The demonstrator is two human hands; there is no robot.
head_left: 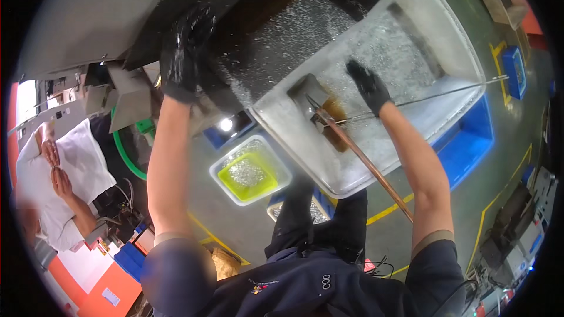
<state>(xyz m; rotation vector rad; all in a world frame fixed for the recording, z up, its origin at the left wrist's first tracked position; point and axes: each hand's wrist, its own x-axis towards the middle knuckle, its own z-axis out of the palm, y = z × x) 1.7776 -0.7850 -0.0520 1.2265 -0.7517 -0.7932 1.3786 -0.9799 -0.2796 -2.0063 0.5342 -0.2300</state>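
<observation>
My left hand (187, 53), in a black glove flecked with shiny bits, is at the left side of a large black bin (232, 14). Its fingers blur into the dark bin, so their grip cannot be made out. Small shiny pieces (305, 26) are spread across the bin's inside. My right hand (369, 85), also gloved in black, is over a white tub (473, 53), fingers stretched out and nothing held. More shiny pieces (388, 47) lie in the tub. Just left of that hand, a tool with a long brown handle (370, 167) rests across the near rim, beside a grey scoop-like piece (311, 91).
A thin metal rod (437, 95) crosses the tub. Below left stands a small white container (285, 179) with a yellow-green basket (258, 186). A blue bin (470, 141) is at the tub's right. Another person's hands (56, 167) show at far left.
</observation>
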